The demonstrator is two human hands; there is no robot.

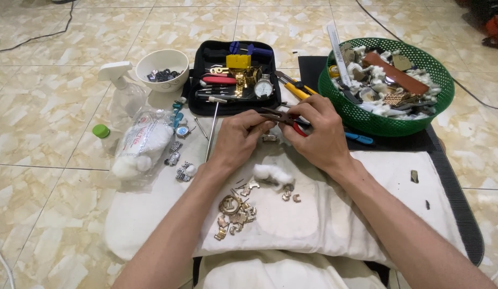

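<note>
My left hand (238, 138) and my right hand (318, 131) meet above a white cloth (377, 176). The right hand grips red-handled pliers (285, 119), whose jaws point left toward the left fingertips. The left fingers pinch something small at the plier tips; I cannot tell what it is. A small metal link (269, 138) lies just below the hands. Loose gold-coloured watch band links (235, 210) are piled on the cloth near my left forearm, beside a tuft of cotton (270, 172).
An open black tool case (198, 99) holds tools and a wristwatch (264, 87). A green basket (377, 123) of watch parts stands at right. A white bowl (162, 58), a spray bottle (124, 93), a cotton bag (142, 144) and a green cap (100, 130) are at left.
</note>
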